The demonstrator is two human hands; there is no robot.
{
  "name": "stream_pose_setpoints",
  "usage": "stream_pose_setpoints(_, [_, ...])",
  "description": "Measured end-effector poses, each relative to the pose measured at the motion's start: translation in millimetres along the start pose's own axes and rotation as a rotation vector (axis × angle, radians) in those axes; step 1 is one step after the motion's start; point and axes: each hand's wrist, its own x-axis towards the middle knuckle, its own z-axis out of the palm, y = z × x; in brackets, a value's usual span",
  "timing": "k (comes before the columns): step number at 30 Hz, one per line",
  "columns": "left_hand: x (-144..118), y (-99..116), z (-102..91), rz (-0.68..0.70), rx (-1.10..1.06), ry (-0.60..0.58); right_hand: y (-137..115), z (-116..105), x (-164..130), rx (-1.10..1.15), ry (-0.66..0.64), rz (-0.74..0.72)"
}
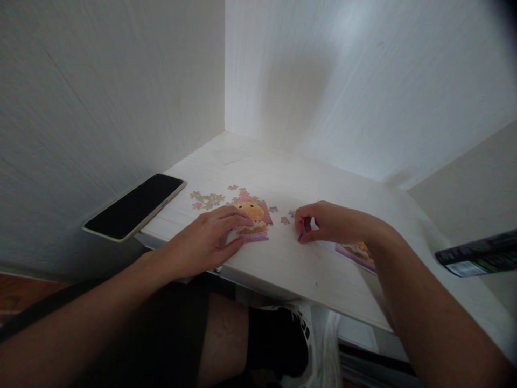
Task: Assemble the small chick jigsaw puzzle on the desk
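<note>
A partly joined jigsaw puzzle (249, 210) with a yellow cartoon face and a purple lower edge lies on the white table. My left hand (218, 233) rests over its left side, fingers stretched out and covering part of it. Right of the puzzle, my right hand (313, 222) pinches a small purplish puzzle piece (300, 236) between thumb and fingers, close to the tabletop. Loose puzzle pieces (285, 220) lie just left of that hand, and a purple piece (273, 209) sits by the puzzle's right edge. Several more loose pieces (210, 201) are scattered at the left.
A phone (135, 207) lies at the table's left edge. Under my right forearm is a printed picture (355, 254), partly hidden. A dark cylindrical container (479, 253) is at the far right. White walls (283, 81) enclose the back of the table (283, 275).
</note>
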Motion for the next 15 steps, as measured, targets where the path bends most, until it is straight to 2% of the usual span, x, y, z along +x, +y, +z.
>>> stream_pose_setpoints(4, [-2,0,-1.5,0.008,0.012,0.075,-3,3,3,0.085,-0.045,-0.118])
stream_pose_setpoints(8, [-1,1,-0.8,0.012,0.005,0.088,-5,12,9,0.133,-0.003,-0.108])
stream_pose_setpoints(15, [0,1,1.3,0.024,-0.012,0.058,-12,18,13,0.011,0.025,-0.22])
